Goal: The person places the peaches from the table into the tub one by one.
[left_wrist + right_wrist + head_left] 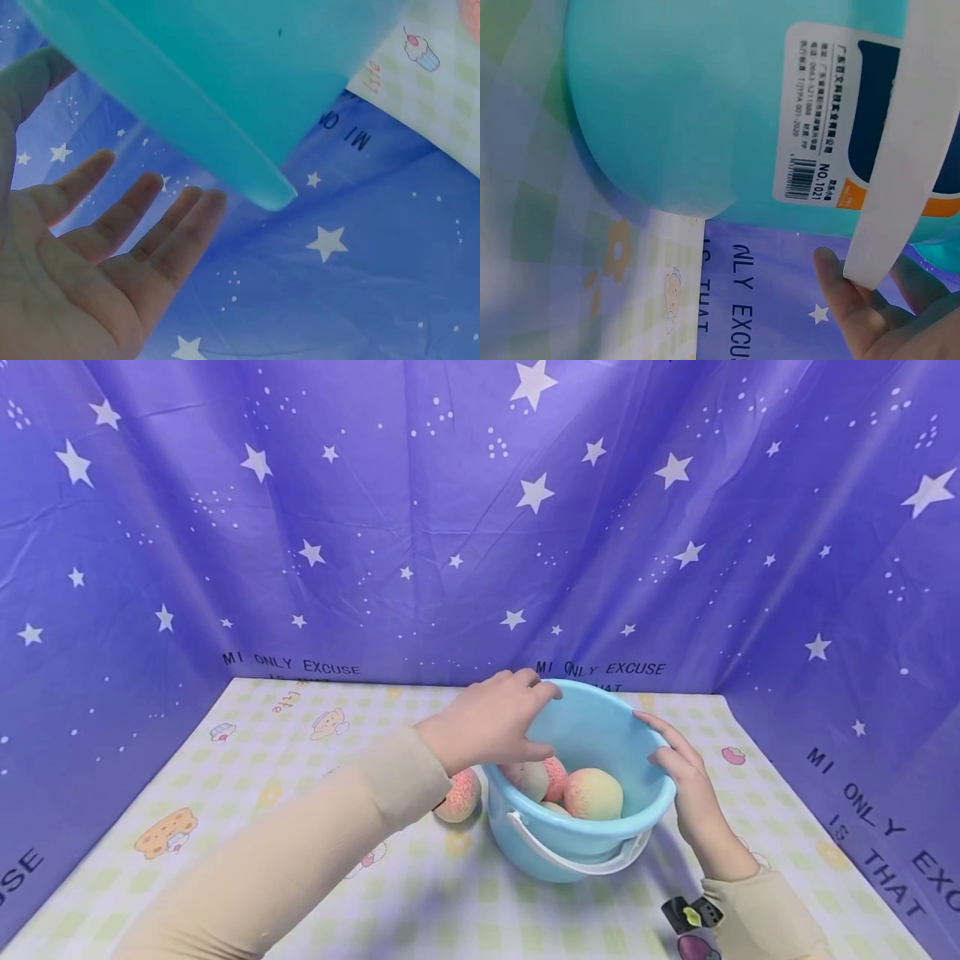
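A light blue bucket [570, 847] with a white handle [577, 860] stands on the checked tablecloth. Several round, cream-and-pink speckled peaches [594, 793] lie inside it. Another peach [459, 797] sits on the cloth just left of the bucket, partly hidden by the left sleeve. My left hand [491, 718] reaches over the bucket's left rim, thumb on the inner side; in the left wrist view its other fingers [176, 247] are spread loosely beside the rim. At the right rim, my right hand [693, 797] grips the bucket, fingers bent over the edge near the handle's end.
The tablecloth [247, 860] carries printed cakes, flowers and strawberries. A purple curtain [420, 527] with white stars rises behind the table and along both sides. A label with a barcode [810, 120] is stuck on the bucket's outside. A small black device [690, 914] is at the right cuff.
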Demonstrator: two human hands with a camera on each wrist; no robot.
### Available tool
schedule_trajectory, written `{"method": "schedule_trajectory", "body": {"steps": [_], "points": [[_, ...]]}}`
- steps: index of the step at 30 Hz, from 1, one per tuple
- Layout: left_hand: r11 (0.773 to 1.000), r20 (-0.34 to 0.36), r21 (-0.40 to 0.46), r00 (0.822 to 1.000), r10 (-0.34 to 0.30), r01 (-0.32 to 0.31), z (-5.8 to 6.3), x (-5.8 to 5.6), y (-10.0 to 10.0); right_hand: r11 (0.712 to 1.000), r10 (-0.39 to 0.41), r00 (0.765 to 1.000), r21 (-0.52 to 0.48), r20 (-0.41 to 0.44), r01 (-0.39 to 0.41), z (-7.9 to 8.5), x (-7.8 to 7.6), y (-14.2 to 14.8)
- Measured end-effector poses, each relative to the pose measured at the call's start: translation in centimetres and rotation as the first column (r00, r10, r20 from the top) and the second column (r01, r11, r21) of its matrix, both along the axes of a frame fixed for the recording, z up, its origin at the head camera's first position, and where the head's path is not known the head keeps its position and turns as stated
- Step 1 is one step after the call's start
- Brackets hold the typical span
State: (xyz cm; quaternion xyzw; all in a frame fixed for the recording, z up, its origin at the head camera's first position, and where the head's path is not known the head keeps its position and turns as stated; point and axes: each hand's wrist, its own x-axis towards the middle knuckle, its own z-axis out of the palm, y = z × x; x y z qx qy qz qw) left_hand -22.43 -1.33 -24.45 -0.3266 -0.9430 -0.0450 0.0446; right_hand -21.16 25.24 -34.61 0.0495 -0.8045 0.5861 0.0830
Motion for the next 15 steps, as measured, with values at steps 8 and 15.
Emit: {"method": "schedule_trajectory", "body": {"steps": [8, 15], "points": [[0.999, -0.012, 0.040, 1.000, 0.029, -0.028, 0.7, 0.3, -1.7, 1.000, 0.001, 1.000, 0.002, -0.008, -0.001, 0.0, -0.1, 0.0], [0.997, -0.015, 0.062, 0.999, 0.049, -0.048, 0.9, 0.3, -2.9, 1.000, -0.007, 1.000, -0.006, 0.004, 0.007, 0.0, -0.1, 0.1]]}}
